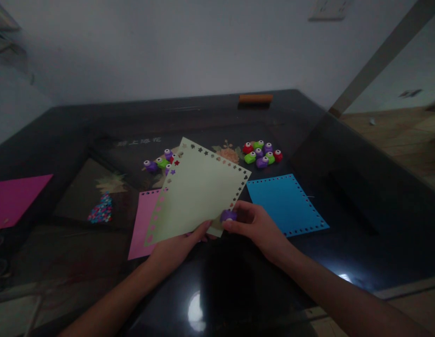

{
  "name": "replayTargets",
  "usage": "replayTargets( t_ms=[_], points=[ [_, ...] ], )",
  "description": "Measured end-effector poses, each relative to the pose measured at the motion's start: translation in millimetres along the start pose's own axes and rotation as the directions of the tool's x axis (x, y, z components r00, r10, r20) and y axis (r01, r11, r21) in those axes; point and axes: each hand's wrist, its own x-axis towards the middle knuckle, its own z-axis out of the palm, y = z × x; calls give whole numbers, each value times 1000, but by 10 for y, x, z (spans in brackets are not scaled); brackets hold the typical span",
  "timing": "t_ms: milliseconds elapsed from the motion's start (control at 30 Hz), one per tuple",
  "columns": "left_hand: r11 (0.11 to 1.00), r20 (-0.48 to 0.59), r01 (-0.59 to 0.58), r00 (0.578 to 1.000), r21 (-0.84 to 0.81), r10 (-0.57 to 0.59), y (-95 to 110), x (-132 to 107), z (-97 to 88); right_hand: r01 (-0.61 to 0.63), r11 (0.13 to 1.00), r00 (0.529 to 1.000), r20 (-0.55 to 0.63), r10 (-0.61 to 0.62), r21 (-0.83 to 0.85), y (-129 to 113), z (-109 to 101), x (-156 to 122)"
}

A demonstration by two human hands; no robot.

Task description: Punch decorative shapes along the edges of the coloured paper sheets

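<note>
A pale yellow-green sheet of paper [199, 192] is held tilted above the table, with small shapes punched along several of its edges. My left hand [182, 241] grips its lower edge, thumb on top and fingers underneath. In my right hand [255, 224] is a purple craft punch [228, 216], pinched between thumb and fingers at the sheet's lower right edge. Whether the paper sits in the punch's slot I cannot tell. Partly under the sheet lies a pink paper [142, 229]. A blue paper with punched edges [287, 203] rests to the right.
Several colourful punches [262, 154] stand behind the blue paper, and more punches [161, 162] sit left of the sheet's top. Paper confetti [102, 209] is heaped at left, near a magenta paper [18, 199]. A brown cylinder [255, 99] lies at the dark table's [133, 117] far edge.
</note>
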Motion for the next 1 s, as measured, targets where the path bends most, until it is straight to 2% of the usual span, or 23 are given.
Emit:
replayTargets(
  t_ms=[100,300,567,833,1000],
  points=[
    [999,78,38,996,-29,-36,0,-1,-8,3,1000,1000,-4,-3,-15,-4,-1,1],
    [995,103,73,992,-61,-67,-1,-8,-1,17,998,1000,-2,-17,-66,0,-11,11],
    [995,84,54,995,-80,-47,-17,-10,3,17,998,1000,6,-16,-56,0,-13,9],
    [998,63,53,997,-34,-51,-24,-5,18,34,997,999,8,-34,-65,-5,-9,8],
    [1000,-24,16,1000,20,-16,-33,4,29,30,998,999,15,-29,-60,-12,-4,9]
  ],
)
